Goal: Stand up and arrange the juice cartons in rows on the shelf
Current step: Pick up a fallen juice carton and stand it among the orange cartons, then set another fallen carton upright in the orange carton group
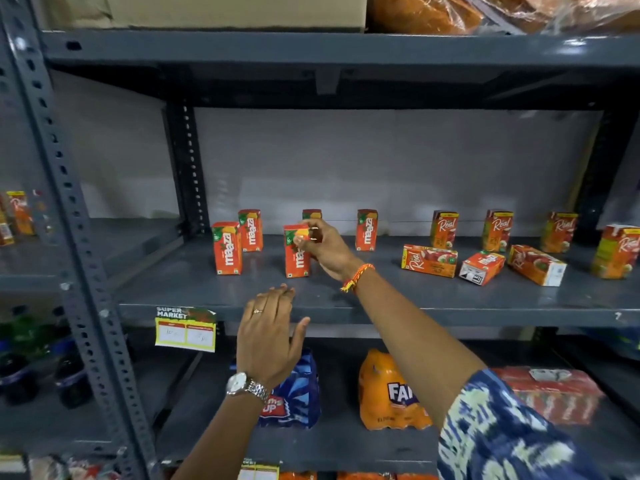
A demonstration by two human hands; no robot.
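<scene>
Small orange juice cartons stand and lie on the grey metal shelf (346,306). My right hand (325,249) pinches the top of an upright Maaza carton (296,261) in the front row. Another Maaza carton (227,248) stands to its left, with three more behind, such as the one at back left (250,230). Further right, three cartons lie flat: a Real carton (429,260), a Maaza carton (482,268) and another Real carton (536,265). Upright Real cartons (497,230) stand behind them. My left hand (268,336) hovers open at the shelf's front edge.
A price tag (185,330) hangs on the shelf's front lip. Below are a blue drink pack (294,393), an orange Fanta pack (389,393) and a red pack (554,393). A perforated upright post (69,202) stands at left. A cardboard box (207,10) sits on the shelf above.
</scene>
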